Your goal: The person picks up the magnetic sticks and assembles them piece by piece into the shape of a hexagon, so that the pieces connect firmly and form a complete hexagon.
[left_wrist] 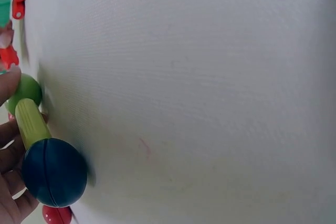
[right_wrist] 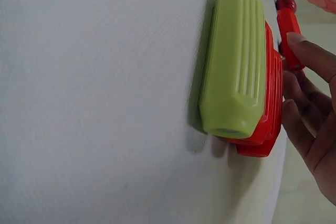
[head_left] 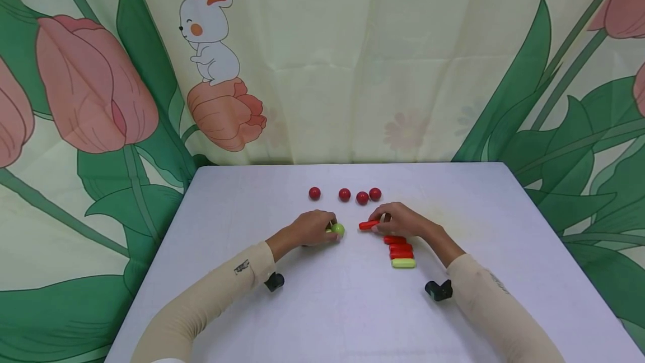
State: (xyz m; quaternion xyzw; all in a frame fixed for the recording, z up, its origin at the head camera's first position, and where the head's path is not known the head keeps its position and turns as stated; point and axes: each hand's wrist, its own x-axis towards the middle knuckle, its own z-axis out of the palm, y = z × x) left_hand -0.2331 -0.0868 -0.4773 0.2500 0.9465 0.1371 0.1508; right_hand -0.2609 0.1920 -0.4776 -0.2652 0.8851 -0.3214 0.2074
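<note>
My left hand (head_left: 313, 227) grips a joined toy piece: a green ball (head_left: 337, 229), a yellow-green rod (left_wrist: 32, 121) and a dark blue ball (left_wrist: 54, 172). Its thumb lies on the green ball in the left wrist view; the hand mostly hides the blue end from the head view. My right hand (head_left: 403, 219) pinches a red rod (head_left: 368, 225) between thumb and fingers, its free end pointing toward the green ball with a gap between. In the right wrist view, a red ball (right_wrist: 286, 3) shows by that rod's far end; whether they touch, I cannot tell.
Several red balls (head_left: 344, 195) lie loose along the back of the white table (head_left: 242, 195). Below my right hand, three red rods (head_left: 401, 247) and a yellow-green rod (head_left: 403, 263) lie side by side. A printed curtain (head_left: 322, 60) hangs behind the table.
</note>
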